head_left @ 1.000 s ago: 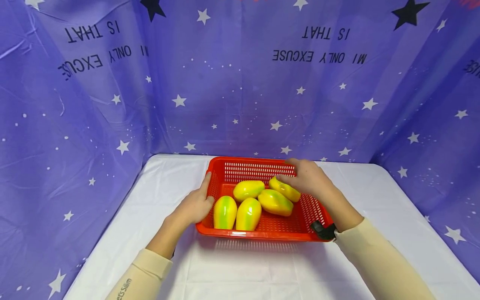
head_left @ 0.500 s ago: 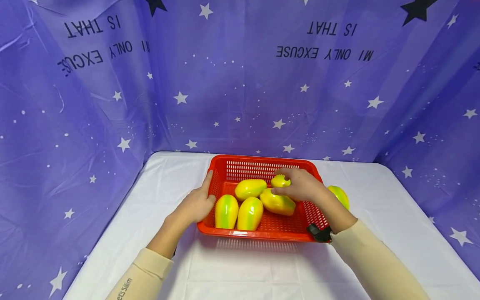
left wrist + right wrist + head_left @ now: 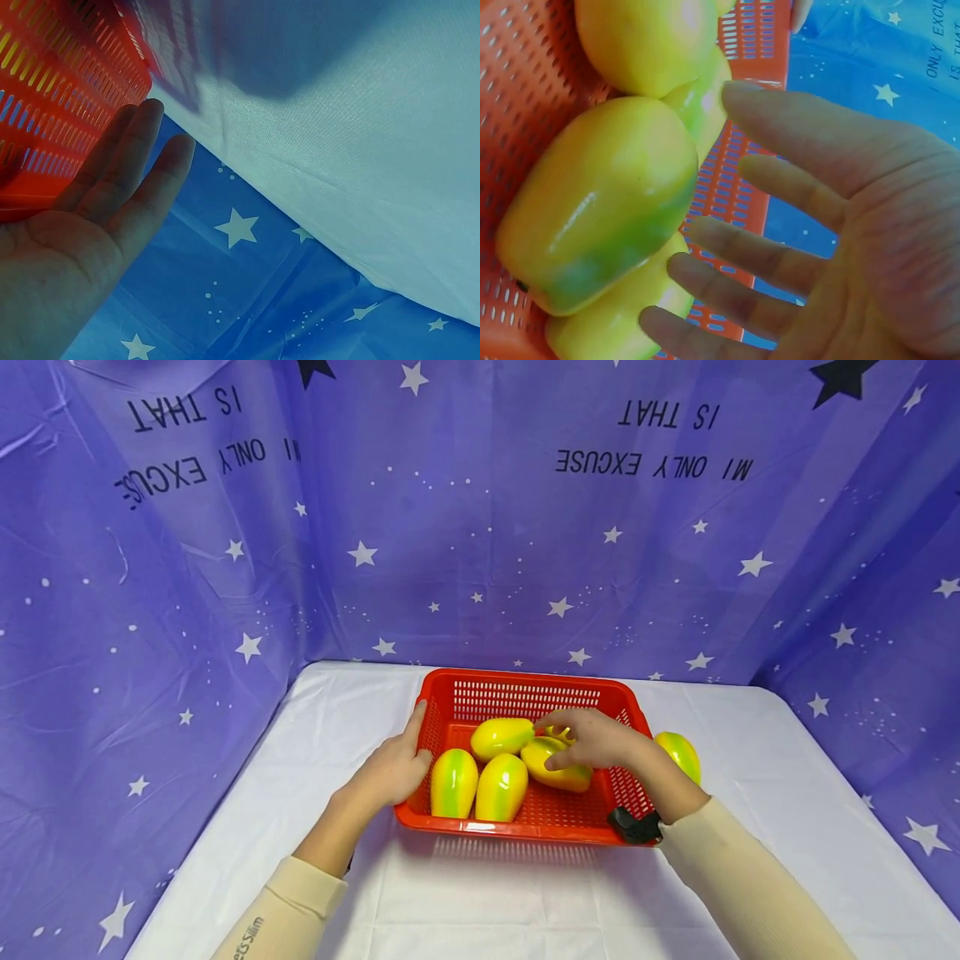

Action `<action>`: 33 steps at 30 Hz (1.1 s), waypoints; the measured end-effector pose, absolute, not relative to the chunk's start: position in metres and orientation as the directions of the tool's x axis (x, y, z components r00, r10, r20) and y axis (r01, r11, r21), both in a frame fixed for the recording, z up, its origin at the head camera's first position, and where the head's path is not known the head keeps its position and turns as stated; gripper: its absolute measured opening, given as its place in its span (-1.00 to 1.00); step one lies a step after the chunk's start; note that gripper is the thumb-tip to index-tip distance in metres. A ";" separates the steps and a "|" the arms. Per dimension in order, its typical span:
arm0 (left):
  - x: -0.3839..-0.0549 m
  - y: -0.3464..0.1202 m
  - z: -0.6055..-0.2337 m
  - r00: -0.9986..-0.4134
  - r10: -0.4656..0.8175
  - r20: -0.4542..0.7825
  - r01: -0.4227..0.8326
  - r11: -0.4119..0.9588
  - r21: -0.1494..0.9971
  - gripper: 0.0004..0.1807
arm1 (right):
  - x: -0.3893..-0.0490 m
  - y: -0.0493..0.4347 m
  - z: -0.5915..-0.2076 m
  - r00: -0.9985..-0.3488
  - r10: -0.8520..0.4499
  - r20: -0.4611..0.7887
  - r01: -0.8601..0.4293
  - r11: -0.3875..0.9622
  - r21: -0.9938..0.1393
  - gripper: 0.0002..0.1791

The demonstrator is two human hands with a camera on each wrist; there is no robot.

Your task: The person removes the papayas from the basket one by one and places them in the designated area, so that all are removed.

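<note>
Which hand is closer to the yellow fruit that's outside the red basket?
Right. The right hand is over the red basket, left of that yellow fruit. The left hand is much farther left, at the basket's left side.

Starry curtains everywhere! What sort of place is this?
Probably a little booth, maybe for filming: starry curtains hang on three sides of a white-covered table, with a red basket on it.
</note>
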State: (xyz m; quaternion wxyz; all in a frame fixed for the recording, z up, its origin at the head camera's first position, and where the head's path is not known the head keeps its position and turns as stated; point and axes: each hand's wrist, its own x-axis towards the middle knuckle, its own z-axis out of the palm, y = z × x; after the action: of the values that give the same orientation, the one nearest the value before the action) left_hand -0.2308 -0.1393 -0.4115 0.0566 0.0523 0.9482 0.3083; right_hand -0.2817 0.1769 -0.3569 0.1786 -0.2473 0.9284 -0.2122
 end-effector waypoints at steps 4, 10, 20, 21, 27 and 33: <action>-0.231 -0.140 -0.412 -0.989 0.141 -0.050 0.087 0.812 0.578 -0.12 | -0.281 0.175 -0.358 -0.804 -0.544 -0.240 -0.384 0.783 -0.490 -0.41; -0.232 -0.139 -0.413 -0.988 0.145 -0.052 0.089 0.812 0.576 -0.12 | -0.284 0.172 -0.363 -0.811 -0.524 -0.261 -0.367 0.803 -0.470 -0.41; -0.232 -0.138 -0.413 -0.988 0.140 -0.060 0.080 0.815 0.574 -0.12 | -0.292 0.170 -0.368 -0.812 -0.512 -0.279 -0.354 0.814 -0.461 -0.53; -0.232 -0.138 -0.413 -0.988 0.140 -0.059 0.081 0.815 0.574 -0.12 | -0.292 0.170 -0.368 -0.813 -0.510 -0.283 -0.350 0.814 -0.463 -0.55; -0.233 -0.139 -0.413 -0.988 0.140 -0.062 0.080 0.817 0.572 -0.12 | -0.295 0.169 -0.371 -0.820 -0.487 -0.299 -0.323 0.827 -0.461 -0.55; -0.232 -0.139 -0.412 -0.988 0.138 -0.062 0.078 0.817 0.571 -0.12 | -0.296 0.169 -0.372 -0.818 -0.497 -0.291 -0.336 0.823 -0.458 -0.54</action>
State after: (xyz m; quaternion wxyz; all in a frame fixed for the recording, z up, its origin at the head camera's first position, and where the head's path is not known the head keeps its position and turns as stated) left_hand -0.2320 -0.1390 -0.4115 0.0505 0.0567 0.9519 0.2969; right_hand -0.2962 0.1691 -0.3723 0.2033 -0.2233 0.9328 -0.1969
